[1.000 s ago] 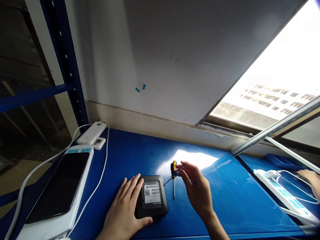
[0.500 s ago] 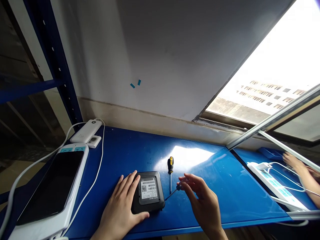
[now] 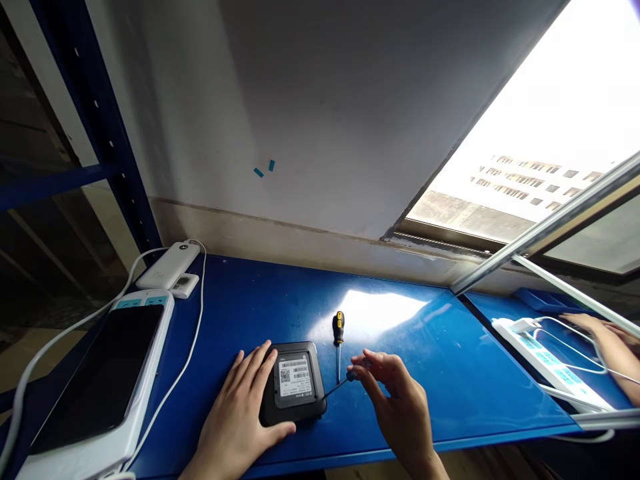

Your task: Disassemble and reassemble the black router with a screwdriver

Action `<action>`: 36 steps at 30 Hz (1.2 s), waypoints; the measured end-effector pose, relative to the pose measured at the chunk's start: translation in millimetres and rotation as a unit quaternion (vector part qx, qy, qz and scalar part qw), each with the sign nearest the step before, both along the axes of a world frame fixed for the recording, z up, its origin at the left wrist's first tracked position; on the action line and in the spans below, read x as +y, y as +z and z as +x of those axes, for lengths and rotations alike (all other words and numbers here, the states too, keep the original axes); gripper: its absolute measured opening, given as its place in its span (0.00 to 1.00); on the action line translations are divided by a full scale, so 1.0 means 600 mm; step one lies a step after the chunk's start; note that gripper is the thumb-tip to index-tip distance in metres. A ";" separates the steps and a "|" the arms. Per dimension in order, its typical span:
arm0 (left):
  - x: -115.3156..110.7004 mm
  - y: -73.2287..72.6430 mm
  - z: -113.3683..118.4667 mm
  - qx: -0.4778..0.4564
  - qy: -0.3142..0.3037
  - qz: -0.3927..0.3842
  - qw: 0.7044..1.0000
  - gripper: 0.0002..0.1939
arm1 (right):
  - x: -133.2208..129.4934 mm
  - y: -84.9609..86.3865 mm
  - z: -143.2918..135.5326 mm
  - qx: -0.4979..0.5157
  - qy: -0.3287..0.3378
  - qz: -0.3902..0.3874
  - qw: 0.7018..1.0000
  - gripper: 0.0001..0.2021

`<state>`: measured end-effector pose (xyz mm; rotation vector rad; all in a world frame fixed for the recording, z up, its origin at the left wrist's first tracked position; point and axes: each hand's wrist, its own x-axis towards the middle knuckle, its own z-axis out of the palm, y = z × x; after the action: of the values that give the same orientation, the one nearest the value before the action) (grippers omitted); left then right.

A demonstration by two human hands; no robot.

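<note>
The box (image 3: 294, 385) sits on the tabletop (image 3: 240, 313) between the two hands, touching the left hand (image 3: 237, 410) and just left of the right hand (image 3: 400, 397). The left hand lies open against it, fingers stretched over its left side up towards the far-left corner, thumb out along its near edge. The right hand, apart from the box, pinches a small screwdriver (image 3: 351, 376) between thumb and fingers (the fingers hide part of its handle). The tool's shaft slants left and down to the right side of the box, by the near-right corner; whether the tip touches, I cannot tell.

The box is black and squarish, with rounded corners and a raised rim framing its upper face. A pale label (image 3: 296, 377) fills most of that frame, bearing a square code at its left and barcodes (the print is too small to read).

A yellow and black screwdriver (image 3: 339, 327) lies just right of the box, handle to the far side, its shaft pointing near. Well to the left, a phone (image 3: 103, 373) rests on a white power strip (image 3: 131, 427), with a white cable (image 3: 196, 340) running alongside; at the far right, a co-worker's hand (image 3: 583, 323) shows beside a blue tray (image 3: 543, 300)
</note>
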<state>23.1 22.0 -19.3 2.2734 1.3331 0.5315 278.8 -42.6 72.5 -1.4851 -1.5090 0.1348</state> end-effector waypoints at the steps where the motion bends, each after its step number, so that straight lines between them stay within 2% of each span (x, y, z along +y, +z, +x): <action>1: 0.000 0.000 0.000 -0.001 0.001 -0.001 1.000 0.51 | 0.000 0.001 0.001 -0.008 -0.002 0.000 1.000 0.06; 8: 0.000 0.012 0.002 0.014 -0.003 -0.026 1.000 0.51 | -0.001 0.005 0.011 -0.035 -0.019 0.000 0.999 0.08; 15: -0.001 -0.003 -0.001 0.002 0.004 0.003 1.000 0.51 | -0.008 -0.009 0.028 -0.012 -0.053 -0.031 0.998 0.10; 19: -0.001 0.000 0.000 0.008 0.001 -0.001 1.000 0.52 | -0.010 -0.016 0.037 -0.004 -0.057 -0.039 0.998 0.10; 24: -0.001 0.009 0.000 0.007 0.001 -0.016 1.000 0.51 | -0.011 -0.018 0.042 0.001 -0.053 -0.044 0.998 0.10; 36: 0.000 0.012 0.002 0.021 0.004 -0.026 0.999 0.51 | -0.013 -0.011 0.037 0.005 -0.022 -0.035 0.999 0.08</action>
<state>24.4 21.9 -11.8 2.2506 1.3601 0.4494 301.0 -50.6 65.7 -1.5705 -1.4751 0.1696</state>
